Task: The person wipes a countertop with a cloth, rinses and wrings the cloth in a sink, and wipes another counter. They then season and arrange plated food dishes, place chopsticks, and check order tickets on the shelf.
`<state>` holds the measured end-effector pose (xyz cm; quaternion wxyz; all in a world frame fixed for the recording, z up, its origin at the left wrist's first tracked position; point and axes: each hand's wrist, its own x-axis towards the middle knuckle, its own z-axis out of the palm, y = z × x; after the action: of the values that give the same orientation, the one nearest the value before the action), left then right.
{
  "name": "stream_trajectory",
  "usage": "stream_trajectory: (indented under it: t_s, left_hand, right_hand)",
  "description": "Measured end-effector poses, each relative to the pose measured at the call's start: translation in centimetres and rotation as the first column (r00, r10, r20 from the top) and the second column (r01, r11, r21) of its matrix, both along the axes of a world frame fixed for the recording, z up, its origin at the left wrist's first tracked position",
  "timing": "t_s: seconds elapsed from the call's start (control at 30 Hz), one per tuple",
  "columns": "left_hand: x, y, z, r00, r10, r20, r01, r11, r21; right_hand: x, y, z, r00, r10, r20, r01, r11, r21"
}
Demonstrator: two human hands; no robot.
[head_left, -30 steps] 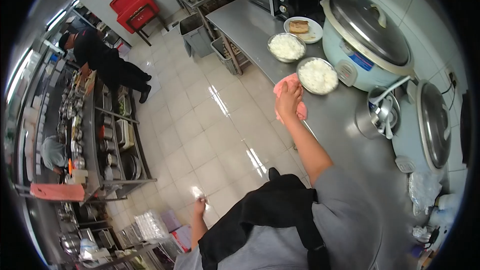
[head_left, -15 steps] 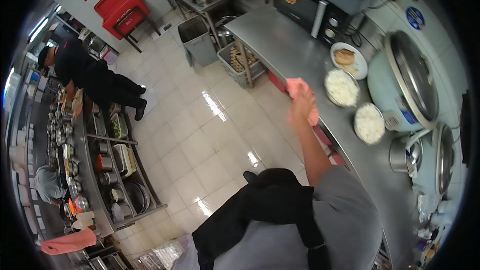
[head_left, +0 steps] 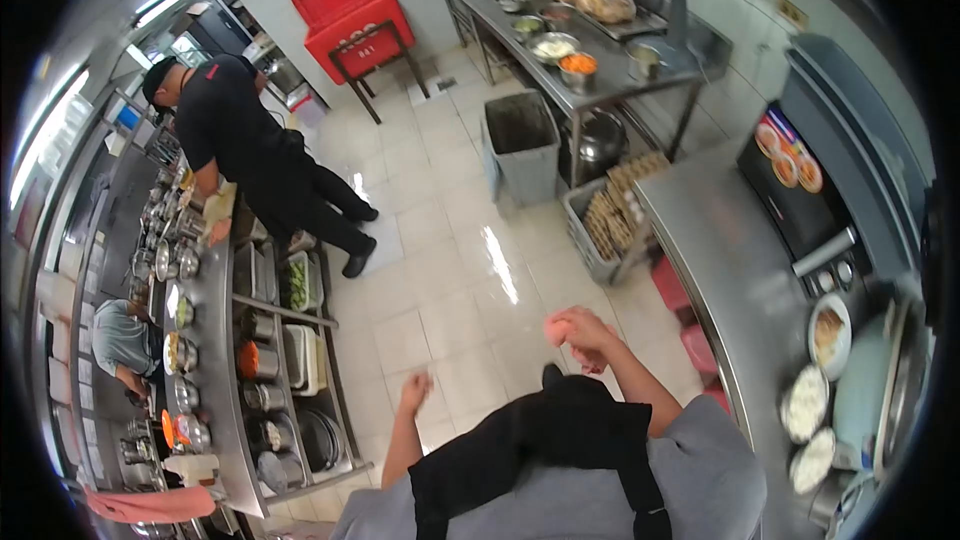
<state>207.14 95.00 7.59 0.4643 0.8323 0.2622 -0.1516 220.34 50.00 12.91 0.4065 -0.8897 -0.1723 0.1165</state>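
Note:
My right hand (head_left: 590,334) is closed around a crumpled pink cloth (head_left: 558,328), held in front of my body over the tiled floor. Part of the cloth hangs below the fingers. To the left, my left hand (head_left: 415,392) is raised in the air near my black apron (head_left: 530,430), touching nothing that I can see. Its fingers are small and blurred. The steel counter (head_left: 705,230) stands on my right side. On it are two bowls of white rice (head_left: 805,403) and a white plate with food (head_left: 829,336).
A co-worker in black (head_left: 240,130) leans over the left counter (head_left: 215,340), and another person (head_left: 125,345) is beyond it. Grey bin (head_left: 522,155), a crate (head_left: 595,240) and prep table (head_left: 590,90) stand ahead. A red cooler (head_left: 355,25) is at the back.
My right hand has left the edge of the right-hand counter with the pink cloth and is now before my body. My left hand has come into view. The camera has turned left.

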Motion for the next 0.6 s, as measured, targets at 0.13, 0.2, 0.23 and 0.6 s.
stream_trajectory:
  t_s: [0.13, 0.2, 0.23, 0.6]
  left_hand:
    - [-10.0, 5.2, -4.7, 0.936, -0.269, -0.228, 0.336, 0.879, 0.339]
    - [-10.0, 5.6, -3.8, 0.847, -0.088, -0.524, 0.240, 0.943, 0.229]
    - [-8.7, 6.0, -3.3, 0.822, -0.054, -0.567, 0.210, 0.954, 0.214]
    - [31.2, 21.6, -7.2, 0.972, -0.032, -0.232, 0.097, 0.957, 0.274]
  right_hand:
    - [12.2, 8.1, 2.7, 0.911, 0.181, -0.370, -0.172, 0.983, 0.057]
    - [17.3, 10.0, 3.3, 0.704, 0.092, -0.705, -0.072, 0.996, 0.058]
    - [19.5, 10.8, 2.7, 0.587, 0.036, -0.808, -0.010, 0.999, 0.037]
    - [24.3, 4.0, -10.1, 0.014, -0.072, -0.997, 0.756, 0.654, -0.037]
